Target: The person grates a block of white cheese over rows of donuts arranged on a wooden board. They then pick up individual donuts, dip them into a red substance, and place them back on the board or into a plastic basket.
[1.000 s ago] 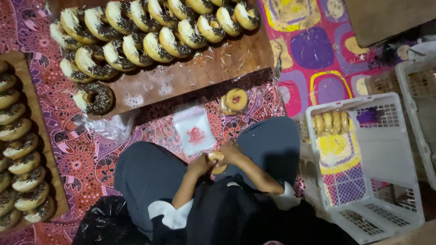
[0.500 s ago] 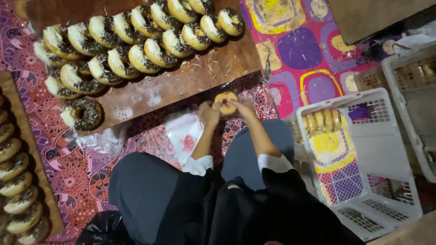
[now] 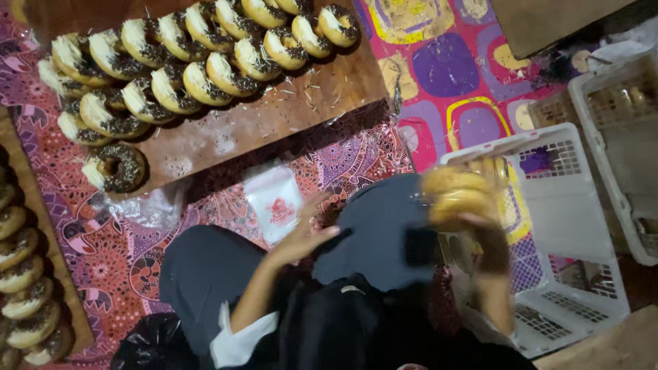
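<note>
- While it blurs over the white plastic basket, the right hand grips a bagged doughnut.
- The left hand hovers open and empty, beside a small white pouch.
- Topped doughnuts line the wooden board beyond.

Blurred golden doughnut, raised over the white basket's near edge.

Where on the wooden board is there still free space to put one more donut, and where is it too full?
The wooden board is bare along its near edge, between the donut rows and the patterned mat, right of the lone sprinkled donut. Its far side is crowded with overlapping donuts.
</note>
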